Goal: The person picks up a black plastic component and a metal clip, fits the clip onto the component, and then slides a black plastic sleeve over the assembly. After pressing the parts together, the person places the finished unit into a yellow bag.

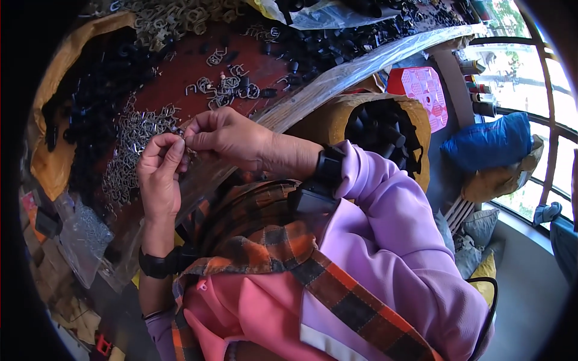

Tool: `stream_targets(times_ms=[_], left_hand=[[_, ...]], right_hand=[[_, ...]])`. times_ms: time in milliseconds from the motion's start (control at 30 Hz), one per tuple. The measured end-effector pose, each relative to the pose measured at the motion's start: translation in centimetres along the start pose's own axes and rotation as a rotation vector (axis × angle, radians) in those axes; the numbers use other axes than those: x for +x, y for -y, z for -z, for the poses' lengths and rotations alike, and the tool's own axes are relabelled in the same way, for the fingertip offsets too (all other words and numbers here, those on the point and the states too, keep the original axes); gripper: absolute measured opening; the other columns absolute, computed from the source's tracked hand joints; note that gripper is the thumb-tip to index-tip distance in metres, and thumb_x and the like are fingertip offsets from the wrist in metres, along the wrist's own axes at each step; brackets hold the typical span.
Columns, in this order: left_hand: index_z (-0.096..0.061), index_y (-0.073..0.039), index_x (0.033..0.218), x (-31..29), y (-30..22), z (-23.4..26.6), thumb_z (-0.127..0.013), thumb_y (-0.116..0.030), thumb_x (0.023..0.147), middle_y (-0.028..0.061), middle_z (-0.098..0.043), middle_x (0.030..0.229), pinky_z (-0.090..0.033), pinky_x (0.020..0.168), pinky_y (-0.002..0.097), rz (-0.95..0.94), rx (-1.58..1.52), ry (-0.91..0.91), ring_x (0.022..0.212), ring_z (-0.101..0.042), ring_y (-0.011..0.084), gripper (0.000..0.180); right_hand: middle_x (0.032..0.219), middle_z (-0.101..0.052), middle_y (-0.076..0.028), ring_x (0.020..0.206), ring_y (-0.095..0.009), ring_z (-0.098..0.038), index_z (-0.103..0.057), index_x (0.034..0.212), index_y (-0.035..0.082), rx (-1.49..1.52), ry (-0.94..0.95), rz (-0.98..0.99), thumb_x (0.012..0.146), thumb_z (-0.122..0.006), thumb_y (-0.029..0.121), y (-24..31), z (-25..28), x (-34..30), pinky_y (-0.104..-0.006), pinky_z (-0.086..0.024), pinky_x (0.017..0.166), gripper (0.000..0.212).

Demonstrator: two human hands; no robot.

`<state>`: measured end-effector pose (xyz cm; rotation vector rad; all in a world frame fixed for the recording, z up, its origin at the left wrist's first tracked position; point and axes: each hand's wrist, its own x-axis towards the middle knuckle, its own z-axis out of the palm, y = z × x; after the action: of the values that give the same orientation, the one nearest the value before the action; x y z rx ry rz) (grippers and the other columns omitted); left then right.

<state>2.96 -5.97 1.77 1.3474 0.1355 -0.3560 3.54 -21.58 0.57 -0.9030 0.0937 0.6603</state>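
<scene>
Over the near edge of a dark red work table [174,75], my two hands meet fingertip to fingertip. My left hand [160,177] is closed in a pinch, thumb against forefinger. From the right, my right hand [232,137] pinches at the same spot. Whatever sits between the fingertips is tiny and mostly covered by them. Right beside my left hand lies a heap of bent silvery wire clips [129,150]. Beyond my right hand, several loose wire clips [226,89] are scattered on the tabletop.
Black plastic parts [90,108] pile up on the left and along the back. Clear plastic wraps the table's edge [343,75]. At right stand a sack [421,129] of black parts, a pink-red stool [421,90] and a blue bundle [487,145]. A clear bag [87,240] hangs lower left.
</scene>
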Motion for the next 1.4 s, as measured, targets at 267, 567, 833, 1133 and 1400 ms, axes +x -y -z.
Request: stream_targets(times_ms=[267,567,833,1133,1400], left_hand=[[-0.056,-0.006,0.085,0.9,0.5,-1.0,-0.057,-0.009,0.078,-0.0011,-0.055,0.071,-0.037,0.051,0.0156,0.193,-0.206,-0.079,0.059,-0.048,0.0049,0.008],[-0.057,-0.006,0.084,1.7,0.6,-1.6,-0.056,-0.012,0.079,-0.0009,-0.056,0.070,-0.038,0.051,0.0157,0.274,-0.238,-0.038,0.058,-0.050,0.0055,0.008],[-0.055,-0.007,0.081,1.9,0.8,-1.9,-0.055,-0.014,0.080,-0.0019,-0.055,0.067,-0.038,0.051,0.0167,0.249,-0.256,0.030,0.058,-0.049,0.0052,0.008],[-0.054,-0.008,0.079,1.8,0.2,-1.7,-0.055,-0.014,0.080,-0.0020,-0.053,0.068,-0.037,0.051,0.0167,0.245,-0.316,0.107,0.058,-0.048,0.0049,0.007],[-0.055,-0.009,0.078,0.6,-0.1,-1.4,-0.055,-0.015,0.079,-0.0015,-0.054,0.069,-0.038,0.050,0.0167,0.338,-0.431,0.078,0.057,-0.048,0.0049,0.006]], right_hand=[[0.072,-0.054,-0.005,0.063,-0.012,-0.052,-0.051,0.082,-0.001,-0.653,-0.170,0.461,0.077,-0.055,0.005,-0.2,0.5,0.2,-0.0243,-0.043,0.057,0.010],[0.073,-0.051,-0.009,0.061,-0.020,-0.053,-0.051,0.083,0.001,-1.095,-0.172,0.715,0.073,-0.056,0.003,1.6,1.4,0.2,-0.0258,-0.042,0.053,0.011],[0.071,-0.051,-0.006,0.062,-0.012,-0.052,-0.051,0.084,0.001,-0.573,-0.116,0.250,0.073,-0.058,0.004,1.6,2.3,0.0,-0.0249,-0.042,0.053,0.013],[0.072,-0.052,-0.008,0.056,-0.016,-0.052,-0.053,0.083,0.004,-1.713,-0.272,0.576,0.074,-0.057,0.010,2.3,4.3,0.8,-0.0278,-0.041,0.050,0.012],[0.073,-0.054,-0.011,0.058,-0.025,-0.054,-0.055,0.085,0.001,-1.445,-0.052,0.636,0.071,-0.058,0.002,4.2,0.6,-0.6,-0.0306,-0.043,0.051,0.015]])
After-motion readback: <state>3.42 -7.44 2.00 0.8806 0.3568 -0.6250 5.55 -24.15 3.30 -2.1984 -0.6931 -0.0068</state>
